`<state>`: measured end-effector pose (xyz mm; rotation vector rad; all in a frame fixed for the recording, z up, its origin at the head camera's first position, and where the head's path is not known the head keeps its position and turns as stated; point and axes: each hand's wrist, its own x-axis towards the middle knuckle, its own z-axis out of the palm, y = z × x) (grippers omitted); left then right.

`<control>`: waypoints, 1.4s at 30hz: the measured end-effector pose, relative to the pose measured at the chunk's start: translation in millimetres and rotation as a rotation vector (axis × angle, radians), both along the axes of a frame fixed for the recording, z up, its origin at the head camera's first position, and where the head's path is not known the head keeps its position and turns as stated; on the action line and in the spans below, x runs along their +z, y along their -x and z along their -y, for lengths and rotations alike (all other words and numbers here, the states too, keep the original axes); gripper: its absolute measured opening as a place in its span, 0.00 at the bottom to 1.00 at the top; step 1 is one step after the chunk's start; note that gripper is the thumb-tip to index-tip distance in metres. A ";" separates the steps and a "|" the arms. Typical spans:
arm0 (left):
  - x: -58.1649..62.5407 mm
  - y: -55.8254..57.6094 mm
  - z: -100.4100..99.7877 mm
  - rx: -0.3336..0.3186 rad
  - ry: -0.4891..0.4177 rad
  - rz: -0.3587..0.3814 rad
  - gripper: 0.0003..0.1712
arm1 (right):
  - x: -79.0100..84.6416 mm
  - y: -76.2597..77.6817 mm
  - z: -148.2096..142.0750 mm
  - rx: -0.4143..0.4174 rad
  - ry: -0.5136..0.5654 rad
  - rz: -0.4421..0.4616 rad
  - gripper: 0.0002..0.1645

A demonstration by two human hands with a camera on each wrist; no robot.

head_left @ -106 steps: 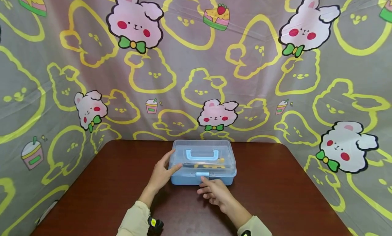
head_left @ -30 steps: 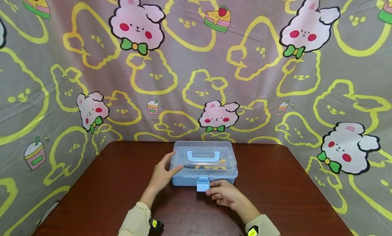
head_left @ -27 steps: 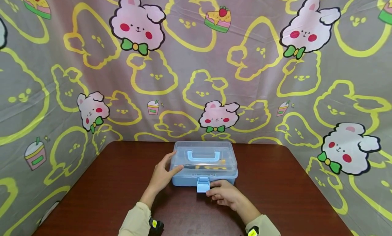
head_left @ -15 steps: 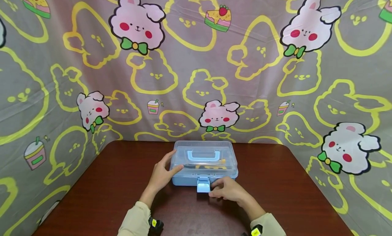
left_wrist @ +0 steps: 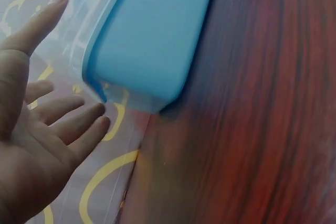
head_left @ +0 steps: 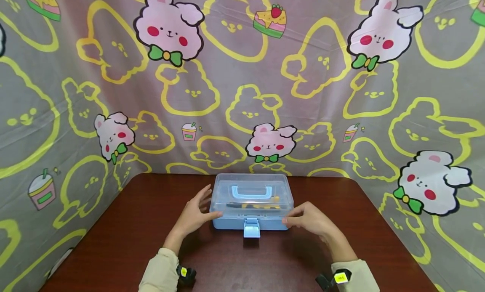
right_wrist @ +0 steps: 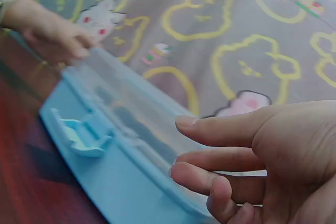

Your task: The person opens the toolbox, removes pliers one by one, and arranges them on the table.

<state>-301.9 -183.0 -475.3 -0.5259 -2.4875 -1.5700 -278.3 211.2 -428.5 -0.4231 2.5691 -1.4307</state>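
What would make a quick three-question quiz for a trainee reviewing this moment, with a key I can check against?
1. True or false: the latch on the front of the blue box is flipped down.

2. Multiple choice: how does the clear lid stand?
A) Swung fully back
B) Down on the box
C) Off and upside down

3. Short answer: in the head view, which hand is nearest the box's left end?

Key:
1. True; it slants down and forward from the box's front.
2. B
3. The left hand; the right hand is at the other end.
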 end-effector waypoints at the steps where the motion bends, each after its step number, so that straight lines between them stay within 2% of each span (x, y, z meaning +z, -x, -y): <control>1: 0.5 -0.4 1.3 -0.003 0.011 0.009 0.62 | 1.7 0.0 -4.6 -0.021 -0.010 0.002 0.12; 5: 0.0 -1.7 4.9 0.001 0.055 0.040 0.64 | 2.2 0.2 -16.7 -0.129 -0.108 -0.016 0.16; 8: -2.6 -1.6 5.4 0.010 0.084 0.060 0.64 | -3.1 3.0 -19.0 -0.180 -0.168 -0.036 0.25; 13: -9.0 1.4 1.6 0.016 0.140 0.048 0.62 | -19.5 10.9 -16.1 -0.166 -0.178 -0.087 0.38; 18: -12.7 3.6 -2.5 -0.012 0.139 0.035 0.58 | -29.3 14.5 -12.1 -0.146 -0.224 -0.143 0.44; 26: -13.6 3.6 -2.0 -0.024 0.139 0.044 0.59 | -30.7 16.3 -11.0 -0.145 -0.233 -0.188 0.44; 33: -14.2 4.7 -1.6 0.006 0.154 0.017 0.59 | -31.5 16.8 -12.7 -0.126 -0.239 -0.216 0.43; 42: -12.3 2.8 -2.3 0.020 0.127 0.046 0.58 | -32.8 21.2 -17.2 -0.097 -0.253 -0.267 0.43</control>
